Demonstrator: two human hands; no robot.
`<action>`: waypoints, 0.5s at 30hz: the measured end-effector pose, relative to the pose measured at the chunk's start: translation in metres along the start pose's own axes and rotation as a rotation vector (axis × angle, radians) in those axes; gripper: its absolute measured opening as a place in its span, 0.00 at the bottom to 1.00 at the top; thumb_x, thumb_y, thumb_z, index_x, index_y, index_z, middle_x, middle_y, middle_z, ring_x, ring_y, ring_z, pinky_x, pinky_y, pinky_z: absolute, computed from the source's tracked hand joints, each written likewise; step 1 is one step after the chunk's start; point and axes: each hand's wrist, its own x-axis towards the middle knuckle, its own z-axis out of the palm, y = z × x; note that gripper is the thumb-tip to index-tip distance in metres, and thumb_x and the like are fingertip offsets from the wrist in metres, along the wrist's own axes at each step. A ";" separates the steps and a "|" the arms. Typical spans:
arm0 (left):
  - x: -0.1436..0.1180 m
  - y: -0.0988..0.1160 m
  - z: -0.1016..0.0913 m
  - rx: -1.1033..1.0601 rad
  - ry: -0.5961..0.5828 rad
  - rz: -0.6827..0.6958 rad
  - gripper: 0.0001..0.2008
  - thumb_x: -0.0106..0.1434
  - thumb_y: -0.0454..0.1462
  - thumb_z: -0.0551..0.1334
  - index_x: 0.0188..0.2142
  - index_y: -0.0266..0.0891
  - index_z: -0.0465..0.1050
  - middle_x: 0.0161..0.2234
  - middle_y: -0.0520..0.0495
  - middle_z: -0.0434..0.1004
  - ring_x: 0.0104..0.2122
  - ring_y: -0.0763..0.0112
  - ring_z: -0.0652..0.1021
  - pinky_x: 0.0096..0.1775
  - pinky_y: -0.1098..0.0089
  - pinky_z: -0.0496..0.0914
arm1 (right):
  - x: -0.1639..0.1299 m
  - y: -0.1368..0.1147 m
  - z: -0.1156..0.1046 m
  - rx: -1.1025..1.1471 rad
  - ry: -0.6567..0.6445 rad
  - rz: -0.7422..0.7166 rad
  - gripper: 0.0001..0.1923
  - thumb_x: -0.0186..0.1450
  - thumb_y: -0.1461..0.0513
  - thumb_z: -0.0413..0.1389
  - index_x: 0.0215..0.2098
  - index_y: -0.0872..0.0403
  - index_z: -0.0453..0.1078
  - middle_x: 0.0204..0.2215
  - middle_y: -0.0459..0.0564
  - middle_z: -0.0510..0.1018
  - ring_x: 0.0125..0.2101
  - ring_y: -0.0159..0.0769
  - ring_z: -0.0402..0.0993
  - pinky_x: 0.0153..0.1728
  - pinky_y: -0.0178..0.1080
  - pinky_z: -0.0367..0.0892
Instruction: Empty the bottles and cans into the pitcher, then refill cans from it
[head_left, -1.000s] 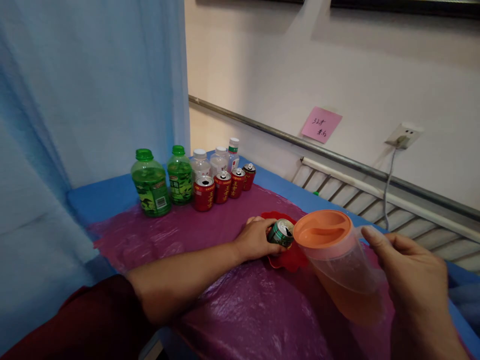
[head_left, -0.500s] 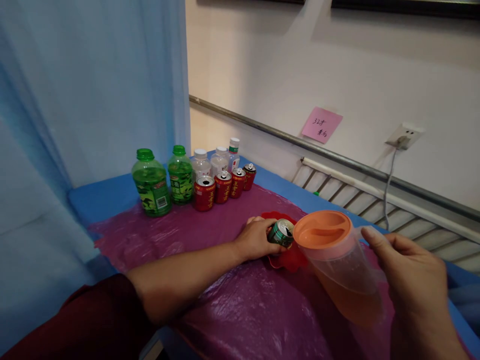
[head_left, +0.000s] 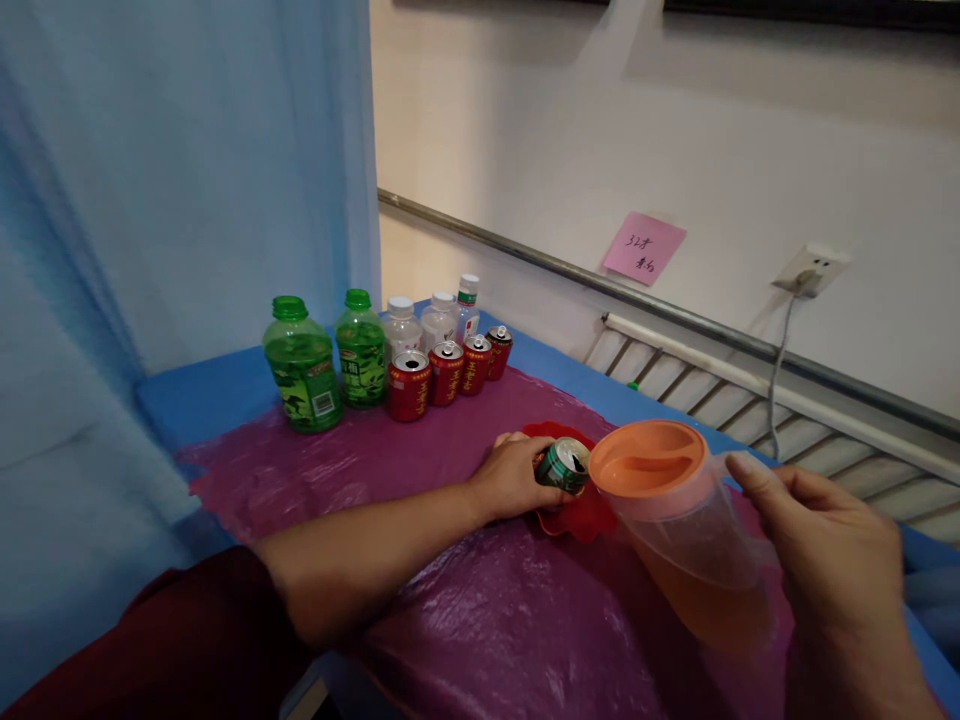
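Fingers of my left hand [head_left: 512, 478] wrap round a green drink can [head_left: 562, 467], its opened top tilted toward the right. Beneath the can lies a red scalloped dish [head_left: 576, 520], partly hidden by my hand and the can. My right hand [head_left: 832, 550] grips the handle of a clear plastic pitcher [head_left: 686, 540] with an orange lid [head_left: 652, 462]. The pitcher leans left, its lid's edge close beside the can's opening. Orange-brown liquid fills its lower part. Whether any liquid is flowing out I cannot tell.
Purple plastic sheeting [head_left: 517, 610] covers part of the blue table [head_left: 202, 390]. Toward the back stand two green bottles [head_left: 302, 375], several white-capped clear bottles [head_left: 403, 327] and several red cans [head_left: 409, 387]. A blue curtain [head_left: 225, 180] hangs at left; a radiator [head_left: 705, 410] runs along the wall.
The pitcher and my right hand have shifted very slightly to the right. My left hand and the green can hold almost still.
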 end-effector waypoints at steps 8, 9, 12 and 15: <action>0.001 -0.001 0.000 0.003 -0.004 -0.003 0.39 0.47 0.55 0.76 0.59 0.52 0.76 0.47 0.47 0.83 0.49 0.50 0.78 0.54 0.56 0.68 | -0.002 0.000 0.000 -0.009 0.008 0.005 0.25 0.53 0.42 0.69 0.21 0.53 0.70 0.16 0.40 0.60 0.20 0.29 0.55 0.18 0.34 0.50; 0.001 -0.001 0.000 0.006 -0.001 -0.003 0.39 0.47 0.55 0.76 0.58 0.52 0.76 0.47 0.47 0.82 0.49 0.50 0.78 0.54 0.56 0.68 | -0.001 -0.001 0.000 -0.015 0.009 0.007 0.25 0.53 0.42 0.69 0.21 0.53 0.70 0.16 0.40 0.60 0.20 0.29 0.55 0.18 0.34 0.50; 0.000 0.000 0.000 0.015 0.007 -0.005 0.39 0.47 0.55 0.76 0.58 0.52 0.76 0.47 0.47 0.82 0.49 0.49 0.78 0.53 0.57 0.68 | -0.001 -0.001 0.000 -0.007 0.010 0.016 0.25 0.52 0.43 0.70 0.21 0.53 0.70 0.16 0.40 0.62 0.20 0.29 0.56 0.18 0.34 0.51; 0.000 0.000 0.000 0.013 0.003 -0.007 0.38 0.47 0.55 0.76 0.58 0.51 0.76 0.47 0.47 0.82 0.49 0.49 0.78 0.54 0.56 0.68 | 0.001 0.002 0.000 0.009 0.008 0.024 0.24 0.52 0.44 0.71 0.21 0.53 0.71 0.17 0.40 0.62 0.21 0.29 0.57 0.19 0.34 0.51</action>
